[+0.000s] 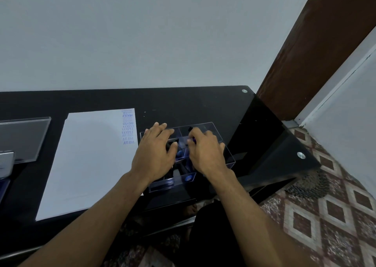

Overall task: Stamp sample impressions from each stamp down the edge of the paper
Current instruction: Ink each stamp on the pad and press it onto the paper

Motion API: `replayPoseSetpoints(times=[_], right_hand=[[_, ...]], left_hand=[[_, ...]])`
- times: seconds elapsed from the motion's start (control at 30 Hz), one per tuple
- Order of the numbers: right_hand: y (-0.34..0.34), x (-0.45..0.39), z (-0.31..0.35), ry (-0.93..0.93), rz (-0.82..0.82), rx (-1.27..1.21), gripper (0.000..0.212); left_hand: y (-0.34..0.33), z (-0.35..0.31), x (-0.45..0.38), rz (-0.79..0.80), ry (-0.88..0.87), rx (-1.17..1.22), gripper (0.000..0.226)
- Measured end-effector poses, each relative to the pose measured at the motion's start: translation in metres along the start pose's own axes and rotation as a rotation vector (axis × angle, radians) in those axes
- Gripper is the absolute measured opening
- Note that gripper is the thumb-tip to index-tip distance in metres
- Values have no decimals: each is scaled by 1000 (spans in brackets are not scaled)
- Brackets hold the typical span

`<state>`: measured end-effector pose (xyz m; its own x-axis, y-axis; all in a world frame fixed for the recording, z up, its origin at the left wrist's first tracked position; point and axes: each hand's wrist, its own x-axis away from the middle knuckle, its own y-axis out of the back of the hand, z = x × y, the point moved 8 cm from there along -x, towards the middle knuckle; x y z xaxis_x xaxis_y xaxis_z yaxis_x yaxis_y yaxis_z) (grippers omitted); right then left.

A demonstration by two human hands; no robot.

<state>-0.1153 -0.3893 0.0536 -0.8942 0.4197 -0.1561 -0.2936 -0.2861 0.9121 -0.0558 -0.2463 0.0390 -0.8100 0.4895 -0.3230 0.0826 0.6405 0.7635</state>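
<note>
Head view, stamp exchange. Both of your hands are over the clear acrylic compartment box that stands on the glossy black glass tabletop, just right of the white sheet of paper. Your left hand lies palm-down across the near-left compartments, fingers fairly straight and spread; whether that grip encloses anything beneath the palm cannot be told. Your right hand has its fingers curled, and a small dark blue-purple stamp shows at the fingertips, so this grip appears closed on it, though most of the stamp is hidden. More blue-and-black stamps sit in the near compartments. Down the paper's right edge runs a column of purple impressions, including FRAGILE, SAMPLE and AIR MAIL; the edge below it is blank.

The step in hand is, by judgement, swapping stamps at the box, not printing. The next move calls for lifting one stamp clear of the compartment walls, carrying it left to the blank edge under the lowest AIR MAIL, and pressing it squarely. A clear acrylic stand sits at far left.
</note>
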Motion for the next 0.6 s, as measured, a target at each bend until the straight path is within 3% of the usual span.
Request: replayPoseSetpoints(times=[0.07,0.17,0.3,0.6], right_hand=[[5,0,3,11,-66,36,6],[11,0,14,62,-143,63,22],[14,4,32,136,-154,-76,23],[7,31,113,303,-264,-415,28]], left_hand=[[2,0,0,-6,15,41,44],[5,4,2,-12,15,85,43],[22,26,11,-20,47,60,45],[72,136,67,68,245,-334,53]])
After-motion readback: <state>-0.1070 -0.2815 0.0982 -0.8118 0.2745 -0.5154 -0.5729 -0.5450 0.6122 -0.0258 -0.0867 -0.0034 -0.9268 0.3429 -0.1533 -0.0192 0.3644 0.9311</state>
